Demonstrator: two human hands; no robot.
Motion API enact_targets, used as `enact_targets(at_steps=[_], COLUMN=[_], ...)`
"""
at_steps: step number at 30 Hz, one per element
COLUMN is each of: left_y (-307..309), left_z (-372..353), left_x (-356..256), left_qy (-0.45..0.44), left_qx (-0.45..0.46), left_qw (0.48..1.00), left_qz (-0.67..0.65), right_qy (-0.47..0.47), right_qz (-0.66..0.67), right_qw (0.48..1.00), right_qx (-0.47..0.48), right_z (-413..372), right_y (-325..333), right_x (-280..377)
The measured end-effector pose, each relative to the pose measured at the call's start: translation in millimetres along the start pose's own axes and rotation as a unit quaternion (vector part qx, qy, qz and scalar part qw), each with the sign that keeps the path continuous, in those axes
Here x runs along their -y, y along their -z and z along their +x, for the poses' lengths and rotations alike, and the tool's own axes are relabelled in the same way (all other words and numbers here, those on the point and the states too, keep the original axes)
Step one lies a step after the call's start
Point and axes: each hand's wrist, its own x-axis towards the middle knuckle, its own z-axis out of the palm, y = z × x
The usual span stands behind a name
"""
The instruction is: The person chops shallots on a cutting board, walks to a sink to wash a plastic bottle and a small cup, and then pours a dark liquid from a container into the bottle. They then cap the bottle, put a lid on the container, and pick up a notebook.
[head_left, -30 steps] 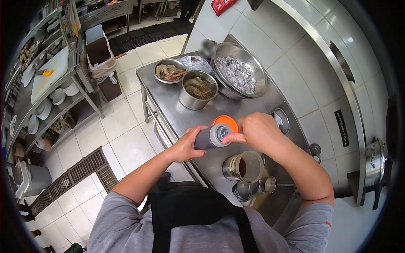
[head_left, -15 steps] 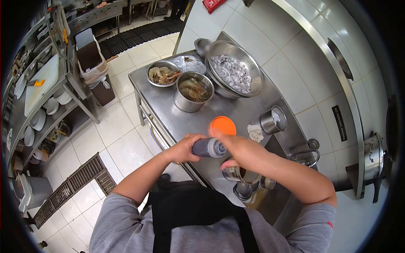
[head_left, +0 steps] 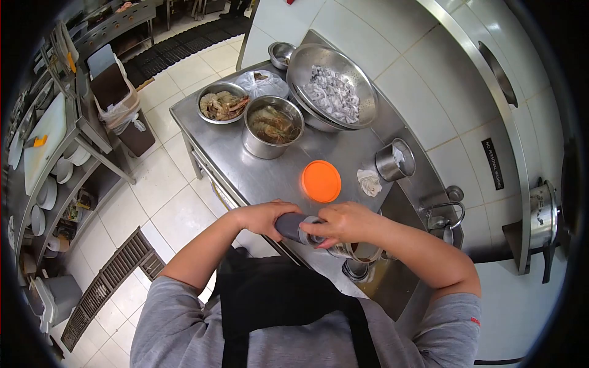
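Observation:
My left hand (head_left: 265,219) is wrapped around the body of a dark cylindrical bottle (head_left: 288,227), tilted over the counter's front edge. My right hand (head_left: 348,223) has its fingers closed over the bottle's top end, which is clear or greyish and mostly covered by the fingers. Just beyond my hands, an orange round lid (head_left: 321,181) lies flat on the steel counter (head_left: 227,165). Below my right forearm, a metal container (head_left: 365,253) is partly hidden.
Shrimp fill a deep steel pot (head_left: 270,144) and a shallow bowl (head_left: 215,116). A colander (head_left: 300,64) holds pale cut seafood. Near the sink (head_left: 392,288) are a crumpled cloth (head_left: 369,182), a small steel pot (head_left: 388,164) and a faucet (head_left: 459,216). Tiled wall borders the right.
My right hand, blurred above the bottle's top before, has come down and closed over it. The orange lid now shows whole. The view has shifted slightly.

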Motion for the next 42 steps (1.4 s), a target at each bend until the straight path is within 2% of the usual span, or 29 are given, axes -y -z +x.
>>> enact_targets(at_steps=[1,2,3,4,5,6,7,8,11,13,14,16,21,23,24,25,26,27,28,29,31,32,33,34,35,37,39,41,42], left_y=[0.9,-4.9,-11.3,-15.7,-19.0,-25.0,-29.7,-32.2,-34.0,-31.0,-28.0,-22.9,-28.1,-42.7,-56.0,-70.3,-84.0,-93.2,-99.4,-103.7,-92.0,-88.4,-84.1,-81.4,-79.1,-85.2,-97.3,-117.8,-130.0], left_z=[0.7,1.5,1.7,2.8,5.3,7.9,9.7,12.1,14.7,16.1,16.9,16.1,13.7,9.2,4.3,-6.9,-13.9,-15.2,-0.8,14.7,52.3,60.3,65.9,68.3,70.8,78.6,88.3,114.9,133.2], left_x=[0.0,14.3,27.7,38.0,44.9,51.5,57.4,62.7,76.8,82.4,84.0,95.1,96.5,93.5,89.1,85.4,81.1,75.8,57.2,56.6,22.5,20.8,20.8,21.2,19.6,-2.0,2.6,-11.6,-15.5], left_qy=[-0.001,-0.011,-0.011,0.014,0.039,0.035,0.037,0.051,0.106,0.145,0.131,0.107,0.123,0.118,0.108,0.109,0.073,0.038,0.036,0.061,0.108,0.108,0.111,0.116,0.131,0.175,0.166,0.122,0.09], left_qx=[0.022,-0.036,-0.033,-0.131,-0.229,-0.294,-0.292,-0.332,-0.379,-0.387,-0.419,-0.44,-0.439,-0.545,-0.593,-0.586,-0.523,-0.458,-0.413,-0.363,-0.34,-0.334,-0.271,-0.206,-0.171,-0.208,-0.18,-0.191,-0.173], left_qw=[1.0,0.999,0.999,0.99,0.969,0.95,0.951,0.936,0.912,0.903,0.898,0.891,0.89,0.822,0.788,0.786,0.83,0.867,0.91,0.907,0.778,0.781,0.769,0.753,0.75,0.749,0.755,0.861,0.894], left_qz=[0.013,0.014,0.012,0.046,0.078,0.101,0.099,0.108,0.116,0.115,0.045,-0.03,0.009,0.117,0.13,0.164,0.178,0.191,0.001,-0.203,-0.518,-0.517,-0.568,-0.615,-0.626,-0.605,-0.608,-0.456,-0.403], right_qy=[-0.007,-0.009,-0.086,-0.162,-0.164,-0.229,-0.293,-0.295,-0.335,-0.42,-0.422,-0.492,-0.524,-0.535,-0.521,-0.5,-0.506,-0.486,-0.454,-0.438,-0.378,-0.334,-0.316,-0.295,-0.313,-0.32,-0.338,-0.381,-0.446], right_qz=[0.013,0.015,0.061,0.104,0.104,0.125,0.146,0.147,0.188,0.348,0.351,0.085,0.007,0.017,0.129,0.238,0.241,0.337,0.424,0.473,0.538,0.458,0.366,0.348,0.3,0.207,0.195,0.179,0.23], right_qw=[1.0,1.0,0.993,0.97,0.97,0.947,0.916,0.915,0.896,0.835,0.832,0.864,0.849,0.842,0.843,0.831,0.826,0.793,0.749,0.724,0.702,0.771,0.821,0.829,0.845,0.876,0.859,0.819,0.762], right_qx=[0.021,0.022,-0.061,-0.145,-0.144,-0.189,-0.234,-0.233,-0.222,-0.077,-0.08,0.06,0.061,0.058,0.005,-0.052,-0.058,-0.146,-0.231,-0.246,-0.273,-0.291,-0.303,-0.323,-0.312,-0.296,-0.332,-0.389,-0.41], right_z=[2.8,6.5,11.6,16.9,21.7,26.5,30.1,34.1,45.0,51.4,50.1,42.8,41.5,28.4,16.1,4.2,-7.0,-18.1,-26.4,-31.5,-39.6,-40.1,-37.9,-36.4,-36.7,-48.1,-76.8,-122.3,-151.9], right_y=[-5.2,-16.1,-32.3,-47.0,-59.6,-73.5,-85.3,-93.4,-98.5,-87.7,-100.3,-147.4,-186.3,-170.4,-142.0,-117.9,-104.6,-94.6,-85.8,-77.0,-82.9,-83.3,-75.7,-76.6,-72.6,-83.0,-78.1,-76.7,-82.5], right_x=[-3.0,-6.0,-8.8,-12.0,-14.7,-14.6,-15.0,-19.3,-41.3,-69.8,-84.5,-121.3,-137.9,-146.8,-146.1,-141.2,-132.2,-119.6,-105.7,-86.6,-45.8,-22.4,1.5,19.5,35.3,51.5,68.7,80.3,84.7])
